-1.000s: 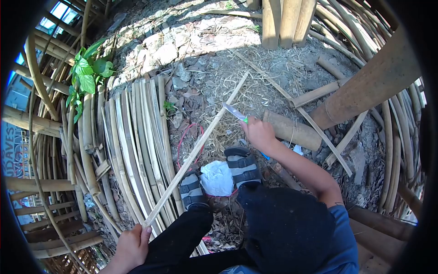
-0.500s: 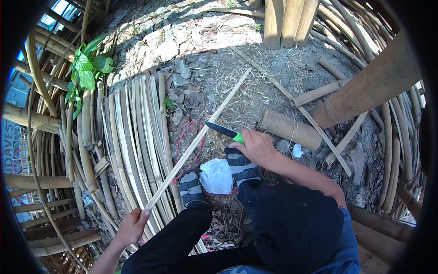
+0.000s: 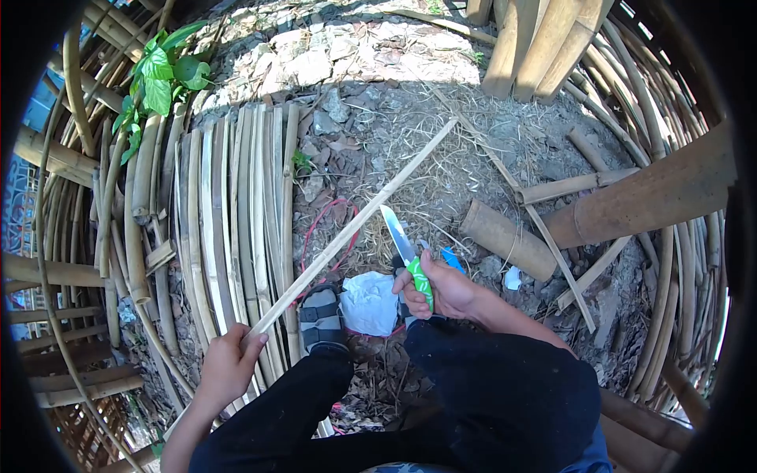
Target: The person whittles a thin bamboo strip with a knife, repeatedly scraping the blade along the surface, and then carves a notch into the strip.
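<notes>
My left hand (image 3: 230,364) is closed round the lower end of a long thin bamboo strip (image 3: 363,217), which slants up and away to the right. In my right hand (image 3: 441,290) is a knife (image 3: 420,277) with a green and white patterned handle. Its blade points up and slightly left, with the tip close beside the strip's middle. A crumpled white sheet (image 3: 370,303) lies on the ground between my feet. Behind it is a loop of pink string (image 3: 306,247), partly crossed by the strip.
Many split bamboo strips (image 3: 234,213) lie side by side at the left. At the right are a short bamboo section (image 3: 509,240), crossed thin pieces and a thick slanting pole (image 3: 654,193). A leafy green plant (image 3: 158,83) stands at the upper left.
The knife has turned from lying across the strip to pointing upward, its blade now off the strip, and my right hand has rolled palm-up. The view has shifted slightly. Something blue now shows behind my right hand.
</notes>
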The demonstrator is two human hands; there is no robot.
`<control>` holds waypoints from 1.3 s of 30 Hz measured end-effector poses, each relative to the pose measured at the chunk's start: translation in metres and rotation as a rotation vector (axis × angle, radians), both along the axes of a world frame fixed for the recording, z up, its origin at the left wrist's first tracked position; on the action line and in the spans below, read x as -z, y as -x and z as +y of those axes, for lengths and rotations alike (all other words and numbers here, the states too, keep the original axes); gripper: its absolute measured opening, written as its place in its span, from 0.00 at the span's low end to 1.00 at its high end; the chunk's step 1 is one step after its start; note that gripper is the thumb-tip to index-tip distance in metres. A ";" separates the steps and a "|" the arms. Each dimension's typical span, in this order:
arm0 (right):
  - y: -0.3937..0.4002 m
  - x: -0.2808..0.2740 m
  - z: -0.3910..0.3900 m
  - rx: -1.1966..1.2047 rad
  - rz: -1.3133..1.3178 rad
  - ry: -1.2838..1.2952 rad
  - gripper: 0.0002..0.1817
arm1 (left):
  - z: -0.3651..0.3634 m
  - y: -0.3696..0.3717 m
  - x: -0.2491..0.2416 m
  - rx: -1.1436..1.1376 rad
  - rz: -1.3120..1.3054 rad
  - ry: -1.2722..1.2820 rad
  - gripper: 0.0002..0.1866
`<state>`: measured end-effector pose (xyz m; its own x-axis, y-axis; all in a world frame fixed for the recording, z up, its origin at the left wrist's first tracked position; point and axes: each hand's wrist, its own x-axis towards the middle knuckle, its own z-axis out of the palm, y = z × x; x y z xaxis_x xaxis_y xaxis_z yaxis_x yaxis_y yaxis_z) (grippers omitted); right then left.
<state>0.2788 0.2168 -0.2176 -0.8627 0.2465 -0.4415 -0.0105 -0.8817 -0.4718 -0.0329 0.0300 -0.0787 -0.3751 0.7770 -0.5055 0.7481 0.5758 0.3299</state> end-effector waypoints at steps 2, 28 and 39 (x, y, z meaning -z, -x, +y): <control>0.005 -0.005 -0.001 -0.003 -0.008 0.008 0.41 | -0.004 0.001 0.002 -0.012 -0.008 -0.051 0.20; 0.028 -0.037 0.017 0.231 0.026 -0.755 0.25 | -0.008 0.010 0.010 -0.088 -0.053 -0.116 0.16; 0.048 -0.070 0.016 0.128 -0.072 -0.776 0.11 | -0.001 0.025 -0.035 -0.247 -0.249 -0.328 0.14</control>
